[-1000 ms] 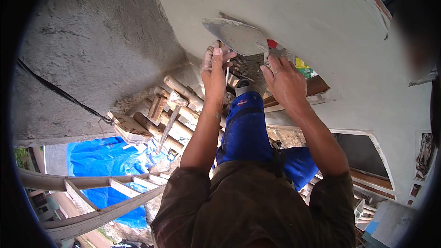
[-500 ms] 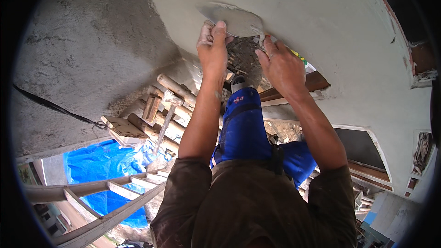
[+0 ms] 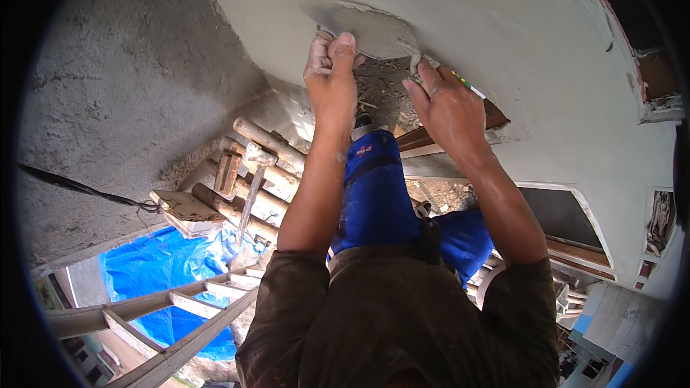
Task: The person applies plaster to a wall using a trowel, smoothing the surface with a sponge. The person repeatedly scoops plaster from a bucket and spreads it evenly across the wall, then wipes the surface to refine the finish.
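Note:
A trowel (image 3: 375, 32) lies with its flat grey blade close against the pale plastered wall (image 3: 460, 7), wet grey plaster showing along its upper edge. My right hand (image 3: 451, 109) is closed at the trowel's plaster-smeared neck; the handle is mostly hidden by the fingers. At the blade's left end, my left hand (image 3: 332, 72) pinches it, thumb on the near side and fingers curled. White plaster coats the left fingers.
A rough grey wall (image 3: 136, 79) rises on the left. Below are wooden poles (image 3: 266, 142), a hammer-like tool (image 3: 253, 194), a white-edged block (image 3: 185, 208), a blue tarp (image 3: 154, 259) and a ladder (image 3: 194, 302). Openings (image 3: 564, 223) cut the wall at right.
Both hands and the trowel have barely moved; the right hand sits slightly farther right and lower. The view has shifted a little, so the poles and block appear farther left.

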Demonstrator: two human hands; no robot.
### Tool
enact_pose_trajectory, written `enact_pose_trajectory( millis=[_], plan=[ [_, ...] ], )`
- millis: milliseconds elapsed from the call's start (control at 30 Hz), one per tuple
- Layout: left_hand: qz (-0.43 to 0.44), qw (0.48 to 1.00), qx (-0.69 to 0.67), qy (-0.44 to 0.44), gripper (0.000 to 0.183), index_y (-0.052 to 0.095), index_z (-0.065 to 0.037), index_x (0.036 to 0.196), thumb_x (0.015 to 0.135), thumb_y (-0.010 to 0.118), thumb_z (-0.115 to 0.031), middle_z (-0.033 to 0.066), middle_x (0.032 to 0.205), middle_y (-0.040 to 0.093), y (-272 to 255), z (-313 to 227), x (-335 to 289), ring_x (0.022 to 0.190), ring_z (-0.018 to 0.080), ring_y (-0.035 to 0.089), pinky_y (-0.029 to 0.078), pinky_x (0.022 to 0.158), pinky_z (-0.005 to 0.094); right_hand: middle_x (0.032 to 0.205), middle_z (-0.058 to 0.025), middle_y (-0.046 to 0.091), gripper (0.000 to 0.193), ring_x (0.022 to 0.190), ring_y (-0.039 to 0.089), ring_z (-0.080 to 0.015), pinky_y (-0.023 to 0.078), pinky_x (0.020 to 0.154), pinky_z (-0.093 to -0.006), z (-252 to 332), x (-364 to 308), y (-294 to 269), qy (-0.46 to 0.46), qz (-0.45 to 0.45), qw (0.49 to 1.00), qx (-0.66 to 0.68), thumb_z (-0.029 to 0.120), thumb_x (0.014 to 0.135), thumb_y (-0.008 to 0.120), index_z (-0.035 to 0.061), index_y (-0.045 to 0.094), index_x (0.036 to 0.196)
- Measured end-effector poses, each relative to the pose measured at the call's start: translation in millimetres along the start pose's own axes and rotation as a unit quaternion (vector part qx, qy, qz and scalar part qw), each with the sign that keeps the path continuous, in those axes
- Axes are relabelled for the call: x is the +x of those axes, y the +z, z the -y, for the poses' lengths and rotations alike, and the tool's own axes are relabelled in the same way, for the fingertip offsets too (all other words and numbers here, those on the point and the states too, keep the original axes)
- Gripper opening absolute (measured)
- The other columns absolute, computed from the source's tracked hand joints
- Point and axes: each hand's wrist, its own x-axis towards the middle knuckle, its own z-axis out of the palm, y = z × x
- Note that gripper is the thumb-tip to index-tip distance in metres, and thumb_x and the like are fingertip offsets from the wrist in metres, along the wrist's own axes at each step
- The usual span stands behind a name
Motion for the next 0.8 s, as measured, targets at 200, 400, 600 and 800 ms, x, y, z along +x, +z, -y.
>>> enact_pose_trajectory(
  millis=[200, 400, 600, 800],
  plan=[
    [0.004, 1.0, 0.002, -0.001, 0.024, 0.057, -0.001, 0.111, 0.096, 0.059, -0.019, 0.0046, 0.1, 0.061, 4.2, 5.1, 0.0, 0.09, 0.0122, 0.059, 0.05, 0.08, 0.0298, 0.088, -0.0131, 0.066, 0.038, 0.078, 0.067, -0.029, 0.054, 0.066, -0.0398, -8.4, 0.7, 3.1, -0.009, -0.016, 1.0, -0.01, 0.033, 0.089, 0.064, 0.0031, 0.064, 0.112],
    [-0.006, 1.0, -0.013, -0.012, 0.017, 0.056, -0.004, 0.097, 0.095, 0.062, -0.021, -0.0021, 0.082, 0.056, 12.6, 12.1, -12.8, 0.077, 0.0052, 0.052, 0.051, 0.077, 0.0267, 0.086, -0.0129, 0.066, 0.037, 0.076, 0.067, -0.0292, 0.054, 0.065, -0.0403, -18.4, -10.8, 3.7, -0.003, -0.018, 1.0, -0.008, 0.032, 0.089, 0.064, 0.0039, 0.064, 0.113],
    [0.023, 0.999, 0.008, -0.04, 0.028, 0.055, -0.002, 0.116, 0.095, 0.06, -0.022, 0.0039, 0.101, 0.061, 17.7, 30.2, -36.8, 0.092, 0.0111, 0.057, 0.05, 0.08, 0.0292, 0.083, -0.0124, 0.064, 0.037, 0.072, 0.066, -0.0297, 0.052, 0.061, -0.0408, -37.6, -36.6, -1.1, 0.017, 0.015, 1.0, -0.005, 0.031, 0.088, 0.065, 0.0036, 0.064, 0.113],
    [0.019, 0.998, -0.007, -0.055, 0.027, 0.056, -0.004, 0.113, 0.094, 0.061, -0.023, 0.0024, 0.098, 0.061, 19.3, 39.8, -53.8, 0.089, 0.0101, 0.058, 0.049, 0.079, 0.0291, 0.081, -0.0113, 0.063, 0.036, 0.07, 0.065, -0.0293, 0.052, 0.062, -0.0396, -41.4, -51.1, -12.1, 0.012, 0.009, 1.0, -0.008, 0.029, 0.087, 0.066, 0.0028, 0.064, 0.112]
  ],
)
